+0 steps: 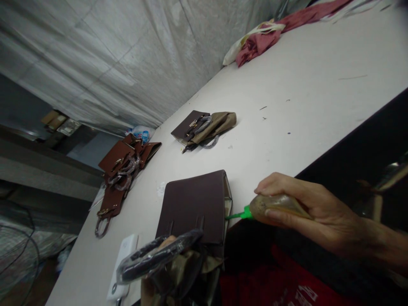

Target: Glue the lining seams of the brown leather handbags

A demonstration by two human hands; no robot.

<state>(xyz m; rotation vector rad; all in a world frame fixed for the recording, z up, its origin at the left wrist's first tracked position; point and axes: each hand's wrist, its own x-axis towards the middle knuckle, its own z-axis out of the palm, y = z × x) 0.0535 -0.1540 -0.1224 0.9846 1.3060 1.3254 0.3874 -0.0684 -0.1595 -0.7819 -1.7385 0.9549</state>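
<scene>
A dark brown handbag (194, 204) lies on the table close to me, its plastic-wrapped handle (159, 255) toward me. My left hand (167, 241) is at the handle end, mostly hidden behind the handle and lining; the little that shows appears to grip the bag. My right hand (306, 208) is closed around a soft, see-through glue bottle (276, 207) with amber contents. The bottle's thin green nozzle (240, 213) points left, its tip at the bag's open side edge. The pale lining shows along that edge.
Another dark brown handbag (191, 125) with olive lining lies farther back on the white table (270, 144). Reddish-brown bags (119, 170) are heaped at the left edge. A white power strip (124, 259) lies near front left. Red cloth (258, 44) rests against the grey sheeting (127, 55).
</scene>
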